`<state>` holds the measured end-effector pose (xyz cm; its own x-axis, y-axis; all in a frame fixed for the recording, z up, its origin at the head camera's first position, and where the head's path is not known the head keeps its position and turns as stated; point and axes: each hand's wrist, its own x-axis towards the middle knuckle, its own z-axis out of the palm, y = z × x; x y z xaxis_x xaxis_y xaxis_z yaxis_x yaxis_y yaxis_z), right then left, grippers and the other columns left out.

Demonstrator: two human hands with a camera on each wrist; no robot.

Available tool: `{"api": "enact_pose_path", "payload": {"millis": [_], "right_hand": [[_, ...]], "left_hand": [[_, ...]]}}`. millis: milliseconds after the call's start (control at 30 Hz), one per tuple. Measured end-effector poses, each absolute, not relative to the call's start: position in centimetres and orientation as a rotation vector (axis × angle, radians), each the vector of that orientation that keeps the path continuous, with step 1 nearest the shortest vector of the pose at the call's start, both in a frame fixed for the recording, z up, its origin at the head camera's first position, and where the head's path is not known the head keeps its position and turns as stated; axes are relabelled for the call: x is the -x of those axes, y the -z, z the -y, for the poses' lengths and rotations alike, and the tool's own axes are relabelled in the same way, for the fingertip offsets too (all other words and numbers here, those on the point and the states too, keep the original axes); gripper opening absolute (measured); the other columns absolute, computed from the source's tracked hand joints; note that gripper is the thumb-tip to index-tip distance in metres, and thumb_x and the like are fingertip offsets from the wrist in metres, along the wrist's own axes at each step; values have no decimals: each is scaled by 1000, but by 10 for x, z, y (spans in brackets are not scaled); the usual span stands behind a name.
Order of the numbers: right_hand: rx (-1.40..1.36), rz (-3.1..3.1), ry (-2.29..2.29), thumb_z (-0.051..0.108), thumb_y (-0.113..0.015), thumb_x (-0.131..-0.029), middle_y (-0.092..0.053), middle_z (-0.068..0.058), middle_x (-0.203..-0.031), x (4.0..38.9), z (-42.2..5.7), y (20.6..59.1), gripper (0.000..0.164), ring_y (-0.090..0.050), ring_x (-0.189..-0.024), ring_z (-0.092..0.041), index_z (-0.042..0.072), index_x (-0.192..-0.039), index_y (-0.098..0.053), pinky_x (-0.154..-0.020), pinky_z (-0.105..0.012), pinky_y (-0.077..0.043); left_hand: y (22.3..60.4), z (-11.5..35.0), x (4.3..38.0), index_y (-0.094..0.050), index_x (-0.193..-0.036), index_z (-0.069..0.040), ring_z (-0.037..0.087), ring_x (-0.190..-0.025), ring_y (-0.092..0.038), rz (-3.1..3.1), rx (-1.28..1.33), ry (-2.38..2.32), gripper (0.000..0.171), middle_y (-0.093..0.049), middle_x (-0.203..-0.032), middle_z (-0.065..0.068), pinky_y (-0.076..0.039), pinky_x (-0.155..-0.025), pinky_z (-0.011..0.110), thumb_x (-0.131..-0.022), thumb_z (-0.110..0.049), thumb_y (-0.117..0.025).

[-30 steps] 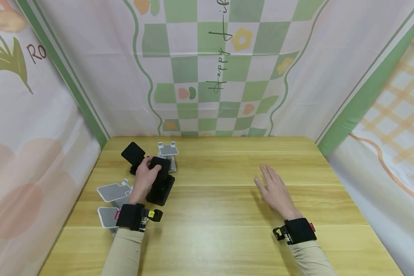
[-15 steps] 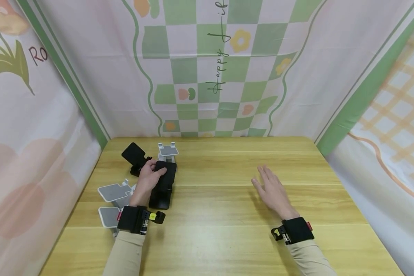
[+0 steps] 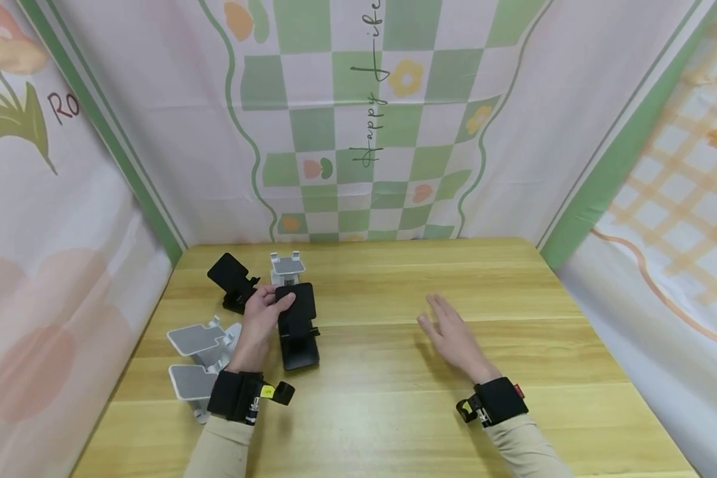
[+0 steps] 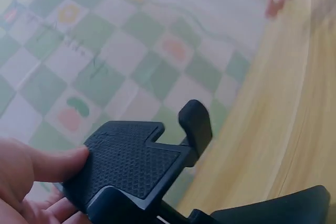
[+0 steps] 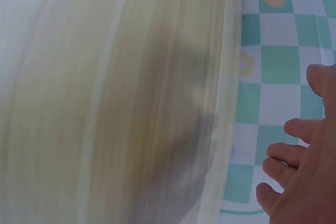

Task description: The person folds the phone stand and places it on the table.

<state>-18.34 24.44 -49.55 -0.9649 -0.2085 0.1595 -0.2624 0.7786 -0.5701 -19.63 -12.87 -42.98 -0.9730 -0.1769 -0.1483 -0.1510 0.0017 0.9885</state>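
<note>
My left hand (image 3: 259,326) pinches a black folding phone stand (image 3: 299,337) by the edge of its upper plate, thumb on top. In the left wrist view, the stand's textured plate (image 4: 131,156) with its two hooked lips is close up, and the thumb (image 4: 60,165) presses its edge. Part of its base shows at the bottom right; I cannot tell whether it touches the table. My right hand (image 3: 456,340) hovers over the table with fingers extended, holding nothing. The right wrist view shows those spread fingers (image 5: 294,156) too.
A second black phone stand (image 3: 228,271) stands behind my left hand. A white-and-grey stand (image 3: 288,265) is at the back, and two more, a farther one (image 3: 196,338) and a nearer one (image 3: 192,382), stand left of my forearm. A patterned cloth (image 3: 358,119) hangs beyond the wooden table (image 3: 394,411).
My left hand has shifted the black phone stand to the right and turned it, so its base now points more toward me. My right hand has drifted slightly left, still extended.
</note>
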Motion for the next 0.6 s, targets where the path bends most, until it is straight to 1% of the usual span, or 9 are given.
{"api": "enact_pose_path", "payload": {"millis": [100,167,267,333,400,500,600], "right_hand": [[-381,2870,-1042,36,-43,-112,-25,-33,-163,183,-238,497,65,-23,-150,-52,-8,-157,-29,-121,-66,-17],[-383,2866,-1125,36,-42,-112,-26,-33,-163,184,-233,498,65,-23,-150,-51,-9,-157,-28,-122,-65,-17],[-379,2850,-1290,36,-43,-112,-26,-32,-163,183,-225,497,66,-24,-150,-51,-9,-158,-26,-122,-65,-18],[-361,2843,-1395,36,-42,-112,-25,-31,-164,182,-219,496,66,-26,-150,-50,-8,-159,-25,-121,-65,-21],[-333,2825,-1506,36,-42,-112,-26,-29,-164,180,-213,495,66,-29,-149,-50,-6,-159,-24,-120,-65,-24],[-297,2800,-1667,36,-39,-113,-27,-28,-164,178,-205,494,64,-35,-146,-49,-4,-160,-22,-119,-62,-28],[-270,2742,-1881,35,-35,-114,-28,-29,-163,177,-198,493,63,-40,-143,-49,-4,-161,-20,-119,-59,-31]], "left_hand": [[427,121,190,-53,-119,2,6,-85,-60,2141,-366,2238,28,-68,-100,5,-44,-93,31,-98,-8,-69],[425,115,187,-53,-118,2,7,-86,-60,2119,-363,2258,27,-67,-98,3,-44,-95,33,-98,-8,-70],[420,107,183,-55,-118,2,8,-88,-62,2101,-358,2269,28,-70,-102,7,-43,-101,39,-97,-8,-71],[418,102,181,-56,-118,2,9,-90,-62,2112,-355,2261,27,-72,-105,9,-43,-103,41,-97,-8,-71],[416,98,178,-57,-116,2,9,-89,-62,2111,-337,2260,27,-72,-104,9,-44,-101,40,-96,-8,-72],[414,91,175,-57,-113,2,10,-88,-62,2113,-308,2265,25,-71,-99,5,-47,-93,33,-96,-7,-72],[414,84,171,-58,-112,1,11,-87,-62,2118,-280,2277,24,-71,-96,2,-48,-88,29,-95,-7,-73]]}}
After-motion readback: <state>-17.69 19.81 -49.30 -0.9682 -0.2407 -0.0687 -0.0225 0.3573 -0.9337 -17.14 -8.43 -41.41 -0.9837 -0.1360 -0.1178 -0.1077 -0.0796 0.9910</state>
